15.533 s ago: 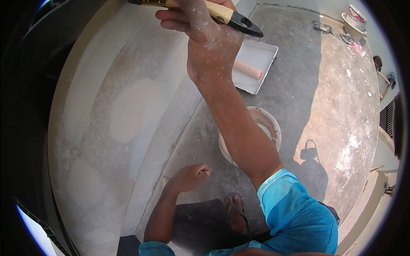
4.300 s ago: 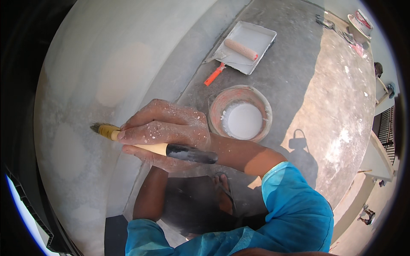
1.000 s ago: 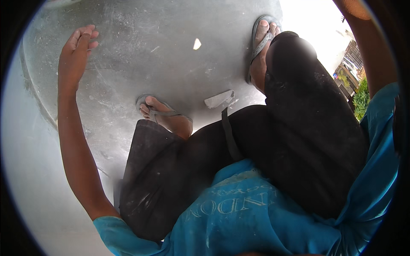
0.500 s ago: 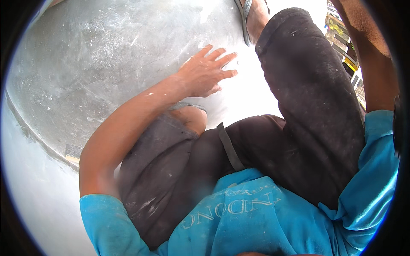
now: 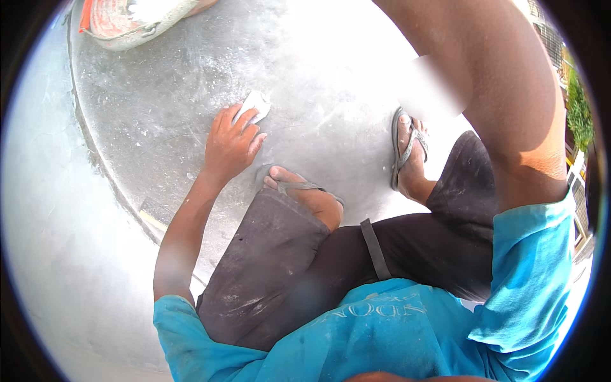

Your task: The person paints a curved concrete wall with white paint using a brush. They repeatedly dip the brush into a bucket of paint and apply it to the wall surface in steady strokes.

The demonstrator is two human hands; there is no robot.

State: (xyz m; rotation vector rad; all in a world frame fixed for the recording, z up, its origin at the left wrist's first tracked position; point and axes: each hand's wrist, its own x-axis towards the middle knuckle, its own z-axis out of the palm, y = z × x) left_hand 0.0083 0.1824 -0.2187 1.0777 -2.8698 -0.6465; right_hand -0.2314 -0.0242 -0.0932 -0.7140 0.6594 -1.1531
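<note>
My left hand is low over the grey floor, left of my sandalled left foot. Its fingers are bent over a small white crumpled piece, which lies against the dusty floor; whether it is cloth, paper or something else cannot be made out. The right forearm reaches up and forward past the upper edge, so my right hand is out of sight.
At the top left stands an orange-rimmed, plaster-smeared container with something white inside. The pale wall meets the grey floor along a curved line. A small flat strip lies by that edge. Both sandalled feet rest on the floor.
My left hand, earlier spread with no white piece visible in it, has moved left and down and now has its fingers on the white piece. The view has shifted, bringing the container in.
</note>
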